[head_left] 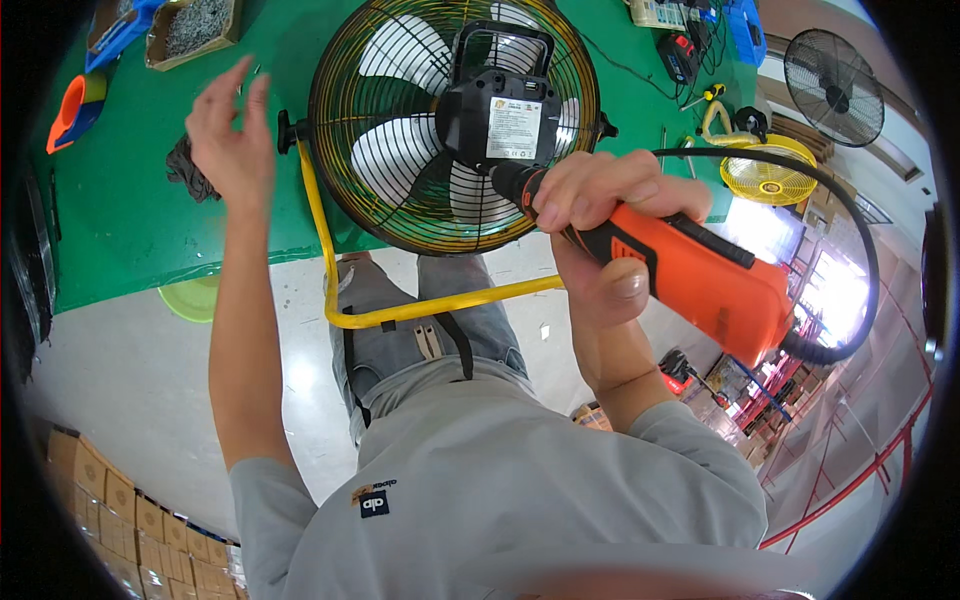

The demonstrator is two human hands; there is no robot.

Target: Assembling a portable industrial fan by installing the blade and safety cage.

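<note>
My right hand (605, 215) is wrapped around an orange and black electric screwdriver (705, 285). Its tip points at the black motor housing (462, 115) on the back of a round fan (400, 70). The fan has white blades, a black and yellow wire guard and a yellow tube stand (440, 305). Left of the fan, my left hand (232, 135) is raised over the table with fingers apart, slightly blurred. A tiny dark speck shows near its fingertips; I cannot tell what it is. A dark crumpled cloth (187, 170) lies beside that hand.
On the green table (130, 220) stand a cardboard box of screws (160, 55), a blue bin (110, 45) and an orange and blue holder (76, 112). A cordless tool battery (680, 60) and cables lie far right. Another fan's yellow guard (770, 172) sits beyond. Cartons (120, 495) are stacked lower left.
</note>
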